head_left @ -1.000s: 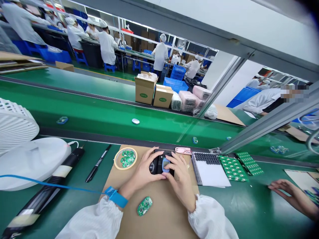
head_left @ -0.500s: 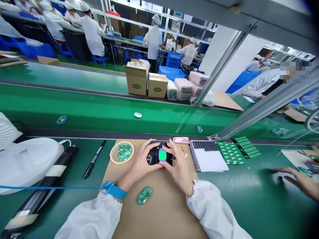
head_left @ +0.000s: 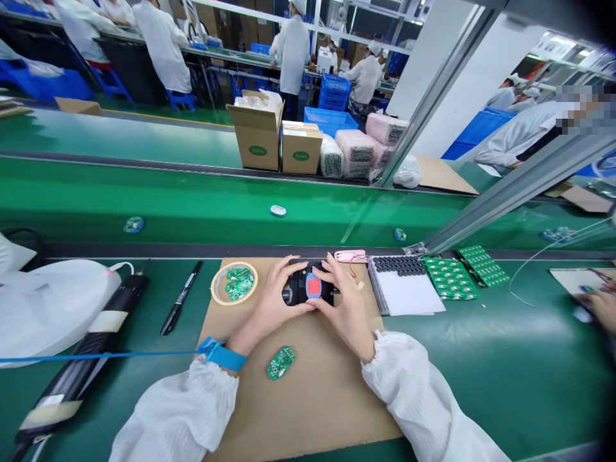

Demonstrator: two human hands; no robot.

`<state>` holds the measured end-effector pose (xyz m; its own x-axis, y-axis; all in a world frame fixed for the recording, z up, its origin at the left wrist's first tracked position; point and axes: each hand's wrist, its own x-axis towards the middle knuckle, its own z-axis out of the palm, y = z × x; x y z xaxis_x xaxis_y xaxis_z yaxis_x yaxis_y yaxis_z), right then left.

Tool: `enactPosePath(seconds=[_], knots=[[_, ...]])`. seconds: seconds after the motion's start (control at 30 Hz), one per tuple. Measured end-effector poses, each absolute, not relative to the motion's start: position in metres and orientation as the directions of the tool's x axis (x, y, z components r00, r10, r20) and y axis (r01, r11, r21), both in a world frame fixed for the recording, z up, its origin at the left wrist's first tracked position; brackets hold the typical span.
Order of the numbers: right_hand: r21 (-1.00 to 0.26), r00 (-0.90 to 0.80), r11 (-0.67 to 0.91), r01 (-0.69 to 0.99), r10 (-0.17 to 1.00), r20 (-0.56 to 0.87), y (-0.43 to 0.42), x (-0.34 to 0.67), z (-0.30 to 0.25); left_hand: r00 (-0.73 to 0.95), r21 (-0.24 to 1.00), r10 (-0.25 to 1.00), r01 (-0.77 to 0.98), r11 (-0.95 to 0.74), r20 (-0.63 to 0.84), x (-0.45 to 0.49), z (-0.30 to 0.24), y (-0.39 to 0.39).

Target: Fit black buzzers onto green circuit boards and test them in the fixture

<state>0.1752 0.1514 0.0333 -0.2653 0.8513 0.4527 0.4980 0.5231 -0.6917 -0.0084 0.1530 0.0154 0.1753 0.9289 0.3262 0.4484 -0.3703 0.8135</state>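
Left hand and right hand, fingers curled half closed, clasp a black plastic device with a red-lit window over a brown cardboard mat. A loose green circuit board lies just below them; a slip could knock it. The cord of a blue wrist strap runs left, and a snag could jerk the left wrist. Beyond, a pink plastic case sits near the fingertips.
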Motion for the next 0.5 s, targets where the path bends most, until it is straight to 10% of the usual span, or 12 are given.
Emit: enactPosePath(seconds=[0.5], knots=[[-0.648,-0.278,0.544,0.533,0.836,0.473,0.1526,0.1752,0.0355,0.189,0.799,0.919,0.454,-0.395,0.347,-0.0089,0.0133,0.1541]])
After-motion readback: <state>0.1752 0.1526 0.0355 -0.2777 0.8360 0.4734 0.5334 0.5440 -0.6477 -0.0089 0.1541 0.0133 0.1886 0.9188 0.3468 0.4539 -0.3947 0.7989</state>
